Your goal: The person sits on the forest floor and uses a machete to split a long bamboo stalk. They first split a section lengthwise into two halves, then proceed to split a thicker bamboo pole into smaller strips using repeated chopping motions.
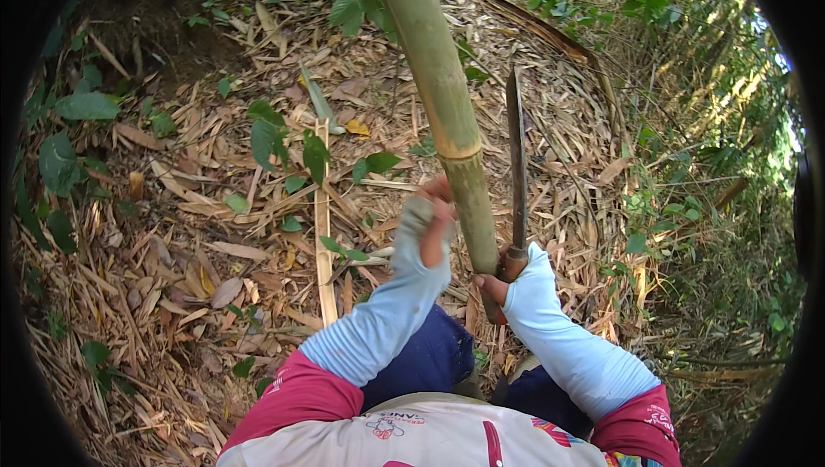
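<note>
A thick green bamboo pole (468,188) slants up from between my hands to the top edge, with a pale ring at one joint. My left hand (436,222), in a light blue sleeve, is closed against the pole's left side below that joint; its fingertips are partly hidden. Lower down, my right hand (507,282) grips the wooden handle of a machete (516,149). Its long dark blade points away from me, beside the pole on the right. My right thumb and fingers also touch the pole's lower end.
Dry bamboo leaves (198,252) cover the ground. A pale split bamboo strip (323,235) lies left of my left arm. Green leafy plants (64,166) grow at the left, and dense brush (713,209) stands at the right. My knees (430,351) are bent below the pole.
</note>
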### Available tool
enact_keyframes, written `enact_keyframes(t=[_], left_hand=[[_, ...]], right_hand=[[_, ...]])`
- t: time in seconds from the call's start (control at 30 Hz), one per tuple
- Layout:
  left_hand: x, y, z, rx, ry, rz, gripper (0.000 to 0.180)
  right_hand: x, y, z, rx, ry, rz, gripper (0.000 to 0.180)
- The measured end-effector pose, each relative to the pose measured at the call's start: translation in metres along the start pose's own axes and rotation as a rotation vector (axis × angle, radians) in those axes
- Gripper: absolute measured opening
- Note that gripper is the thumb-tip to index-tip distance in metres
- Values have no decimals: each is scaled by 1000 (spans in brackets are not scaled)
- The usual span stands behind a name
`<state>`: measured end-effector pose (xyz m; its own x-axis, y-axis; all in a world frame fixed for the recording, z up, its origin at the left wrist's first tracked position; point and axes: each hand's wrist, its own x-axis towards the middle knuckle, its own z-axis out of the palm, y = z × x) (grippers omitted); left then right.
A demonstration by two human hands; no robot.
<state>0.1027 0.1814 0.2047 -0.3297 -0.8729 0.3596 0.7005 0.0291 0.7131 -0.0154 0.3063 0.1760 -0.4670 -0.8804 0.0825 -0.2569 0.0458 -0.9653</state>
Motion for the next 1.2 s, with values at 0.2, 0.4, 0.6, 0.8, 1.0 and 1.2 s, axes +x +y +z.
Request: enact_keyframes(t=[0.2,0.4,0.6,0.8,1.0,1.2], left_hand=[[-18,-11,25,63,-135,-495,35],[32,38,5,266,-214,-517,29],[28,75,-20,276,-327,-876,48],[-35,46,-72,137,-134,-1471,57],[-103,14,-100,296,114,-1568,56],[-108,5,-86,417,196,-1493,59]], right_hand=[[2,-16,-11,336,-35,81,45],[9,-18,-29,308,62,136,39],[14,-19,-45,231,55,125,37],[7,4,-54,62,-43,195,33],[5,56,-51,-349,-256,224,33],[-6,83,-31,-626,-476,210,31]])
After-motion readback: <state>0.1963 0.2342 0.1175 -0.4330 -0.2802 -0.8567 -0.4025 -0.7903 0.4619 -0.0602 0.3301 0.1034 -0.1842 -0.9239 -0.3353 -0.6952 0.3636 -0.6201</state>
